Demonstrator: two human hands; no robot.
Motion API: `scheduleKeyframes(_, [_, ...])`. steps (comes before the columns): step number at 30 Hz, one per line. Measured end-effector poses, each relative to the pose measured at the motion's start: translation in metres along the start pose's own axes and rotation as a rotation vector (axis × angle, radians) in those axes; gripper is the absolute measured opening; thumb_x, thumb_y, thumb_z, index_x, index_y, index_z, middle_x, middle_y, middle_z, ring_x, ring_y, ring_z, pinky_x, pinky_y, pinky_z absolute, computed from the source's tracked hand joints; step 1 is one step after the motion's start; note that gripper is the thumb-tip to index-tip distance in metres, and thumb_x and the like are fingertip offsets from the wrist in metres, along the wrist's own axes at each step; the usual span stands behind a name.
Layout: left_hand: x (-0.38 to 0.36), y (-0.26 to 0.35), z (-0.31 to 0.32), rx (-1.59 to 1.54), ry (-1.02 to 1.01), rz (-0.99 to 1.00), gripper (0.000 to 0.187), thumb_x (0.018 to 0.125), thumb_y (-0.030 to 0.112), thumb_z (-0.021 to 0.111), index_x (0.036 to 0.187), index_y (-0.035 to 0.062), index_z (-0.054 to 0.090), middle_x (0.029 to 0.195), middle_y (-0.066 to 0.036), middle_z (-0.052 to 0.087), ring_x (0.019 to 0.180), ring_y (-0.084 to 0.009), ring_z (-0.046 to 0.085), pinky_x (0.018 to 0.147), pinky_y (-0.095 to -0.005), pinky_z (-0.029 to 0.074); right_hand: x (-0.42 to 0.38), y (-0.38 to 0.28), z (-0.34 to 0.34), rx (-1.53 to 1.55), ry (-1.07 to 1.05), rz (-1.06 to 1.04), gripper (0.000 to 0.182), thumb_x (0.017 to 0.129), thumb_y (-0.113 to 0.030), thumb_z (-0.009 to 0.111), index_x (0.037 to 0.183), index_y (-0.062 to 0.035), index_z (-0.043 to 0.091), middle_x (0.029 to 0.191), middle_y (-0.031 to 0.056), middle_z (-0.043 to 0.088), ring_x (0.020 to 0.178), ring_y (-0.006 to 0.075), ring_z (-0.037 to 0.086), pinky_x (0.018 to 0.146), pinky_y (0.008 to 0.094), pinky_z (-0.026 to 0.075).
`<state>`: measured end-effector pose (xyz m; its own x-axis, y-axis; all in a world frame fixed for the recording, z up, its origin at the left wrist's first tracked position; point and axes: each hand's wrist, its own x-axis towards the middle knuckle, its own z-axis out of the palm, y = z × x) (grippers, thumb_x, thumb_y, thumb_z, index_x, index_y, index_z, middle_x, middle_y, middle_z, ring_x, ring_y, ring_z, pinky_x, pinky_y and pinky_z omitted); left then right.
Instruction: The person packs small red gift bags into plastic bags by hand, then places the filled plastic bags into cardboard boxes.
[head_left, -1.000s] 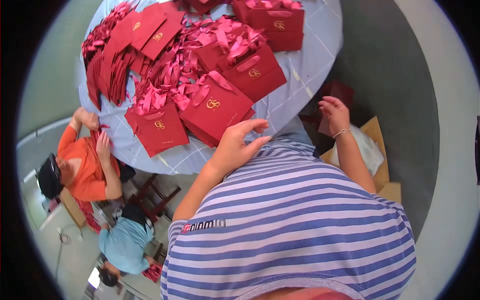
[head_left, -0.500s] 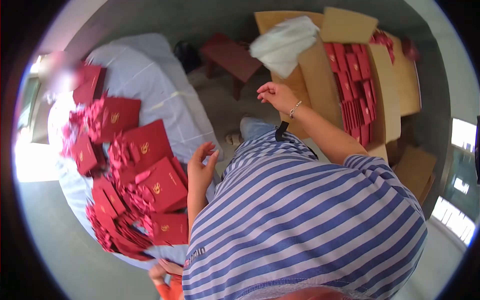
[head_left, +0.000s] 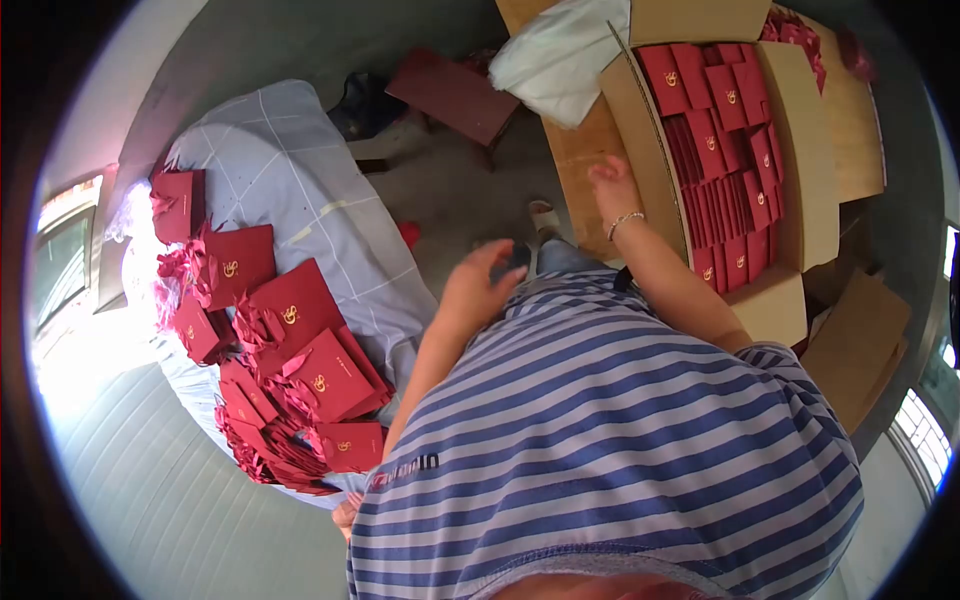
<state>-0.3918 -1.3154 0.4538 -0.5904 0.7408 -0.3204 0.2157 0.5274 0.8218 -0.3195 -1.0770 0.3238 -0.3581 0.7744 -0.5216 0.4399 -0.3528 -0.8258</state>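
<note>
My left hand (head_left: 482, 284) is held in front of my striped shirt, fingers and thumb apart, with nothing in it. My right hand (head_left: 613, 190), a bracelet at its wrist, is lifted beside the near wall of a cardboard box (head_left: 645, 165). Its fingers are slightly blurred, loosely bent, and no object shows in them. Inside the box stand tight rows of red paper bags (head_left: 708, 140) with gold logos. To my left, more red gift bags (head_left: 325, 375) with ribbons lie in a heap on a cloth-covered table (head_left: 350, 240).
A dark red stool (head_left: 455, 95) stands between the table and the box, with a black bag (head_left: 365, 105) beside it. White plastic sheeting (head_left: 560, 65) lies by the box. Folded cardboard (head_left: 850, 340) leans at the right. Another person's hand (head_left: 345, 515) shows at the table's near end.
My body and view have turned toward the box, so more of its contents shows. My left hand has swung away from the bags on the table toward my middle; my right hand is nearer the box wall.
</note>
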Motion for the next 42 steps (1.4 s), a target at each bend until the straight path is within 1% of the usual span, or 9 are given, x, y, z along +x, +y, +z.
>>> scheduleKeyframes(8, [-0.019, -0.039, -0.023, 0.023, -0.101, -0.164, 0.047, 0.080, 0.026, 0.069, 0.117, 0.0020, 0.055, 0.106, -0.019, 0.063, 0.095, -0.0316, 0.062, 0.079, -0.0380, 0.050, 0.059, 0.028, 0.084, -0.206, -0.057, 0.052, 0.055, 0.077, -0.027, 0.073, 0.120, -0.0006, 0.049, 0.105, 0.0142, 0.062, 0.096, 0.0239, 0.060, 0.082, 0.0328, 0.048])
scheduleKeyframes(12, [-0.011, -0.058, -0.044, 0.061, -0.024, -0.199, 0.044, 0.080, 0.026, 0.069, 0.115, 0.0016, 0.055, 0.105, -0.018, 0.063, 0.094, -0.0316, 0.062, 0.079, -0.0379, 0.049, 0.123, 0.028, 0.124, -0.427, -0.070, -0.026, 0.056, 0.074, -0.036, 0.076, 0.111, -0.0002, 0.054, 0.100, 0.0104, 0.064, 0.091, 0.0199, 0.060, 0.080, 0.0311, 0.048])
scheduleKeyframes(15, [-0.005, -0.064, -0.052, 0.062, -0.006, -0.237, 0.044, 0.081, 0.026, 0.069, 0.115, 0.0011, 0.055, 0.104, -0.018, 0.063, 0.093, -0.0320, 0.062, 0.080, -0.0381, 0.049, 0.166, -0.004, 0.147, -0.482, 0.118, -0.052, 0.082, 0.060, -0.052, 0.081, 0.111, 0.0053, 0.053, 0.105, 0.0219, 0.062, 0.100, 0.0313, 0.060, 0.090, 0.0373, 0.046])
scheduleKeyframes(20, [0.011, -0.093, -0.036, -0.133, -0.043, -0.327, 0.045, 0.079, 0.025, 0.071, 0.115, 0.0017, 0.056, 0.101, -0.016, 0.064, 0.091, -0.0294, 0.063, 0.078, -0.0366, 0.050, 0.255, -0.030, 0.186, -0.695, 0.102, -0.179, 0.093, 0.057, -0.062, 0.078, 0.113, 0.0073, 0.051, 0.110, 0.0269, 0.057, 0.103, 0.0373, 0.057, 0.089, 0.0392, 0.047])
scheduleKeyframes(26, [0.067, -0.101, -0.026, -0.190, -0.022, -0.508, 0.044, 0.080, 0.023, 0.070, 0.115, 0.0016, 0.056, 0.105, -0.015, 0.064, 0.092, -0.0271, 0.063, 0.080, -0.0357, 0.050, 0.325, -0.041, 0.223, -1.068, 0.190, 0.210, 0.100, 0.053, -0.064, 0.078, 0.122, -0.0005, 0.043, 0.121, 0.0206, 0.046, 0.112, 0.0351, 0.049, 0.088, 0.0436, 0.049])
scheduleKeyframes(28, [0.085, -0.100, -0.028, -0.194, -0.031, -0.545, 0.043, 0.080, 0.022, 0.070, 0.115, 0.0015, 0.056, 0.105, -0.015, 0.064, 0.093, -0.0270, 0.063, 0.081, -0.0358, 0.049, 0.344, -0.014, 0.225, -1.152, 0.270, 0.141, 0.086, 0.058, -0.060, 0.077, 0.118, -0.0048, 0.050, 0.116, 0.0174, 0.050, 0.107, 0.0336, 0.053, 0.087, 0.0414, 0.049])
scheduleKeyframes(31, [0.106, -0.096, -0.033, -0.191, -0.038, -0.561, 0.043, 0.080, 0.022, 0.070, 0.115, 0.0013, 0.056, 0.105, -0.015, 0.064, 0.093, -0.0271, 0.063, 0.081, -0.0360, 0.049, 0.378, 0.024, 0.205, -0.844, 0.058, -0.065, 0.037, 0.070, -0.041, 0.076, 0.081, -0.0066, 0.067, 0.083, 0.0128, 0.066, 0.079, 0.0282, 0.064, 0.075, 0.0378, 0.051])
scheduleKeyframes(35, [0.152, -0.090, -0.050, -0.149, -0.037, -0.465, 0.042, 0.079, 0.021, 0.070, 0.114, 0.0009, 0.056, 0.104, -0.017, 0.064, 0.092, -0.0291, 0.062, 0.080, -0.0371, 0.049, 0.379, 0.030, 0.181, -0.653, 0.055, -0.201, 0.028, 0.076, -0.033, 0.072, 0.079, -0.0049, 0.068, 0.075, 0.0134, 0.067, 0.070, 0.0257, 0.065, 0.070, 0.0361, 0.050])
scheduleKeyframes(42, [0.248, -0.081, -0.069, -0.055, -0.036, -0.213, 0.040, 0.080, 0.022, 0.068, 0.113, 0.0017, 0.057, 0.098, -0.017, 0.064, 0.088, -0.0313, 0.062, 0.078, -0.0380, 0.049, 0.323, -0.035, 0.146, -0.090, 0.348, -0.334, 0.024, 0.093, -0.021, 0.056, 0.087, 0.0020, 0.062, 0.077, 0.0040, 0.063, 0.071, 0.0106, 0.056, 0.068, 0.0243, 0.046])
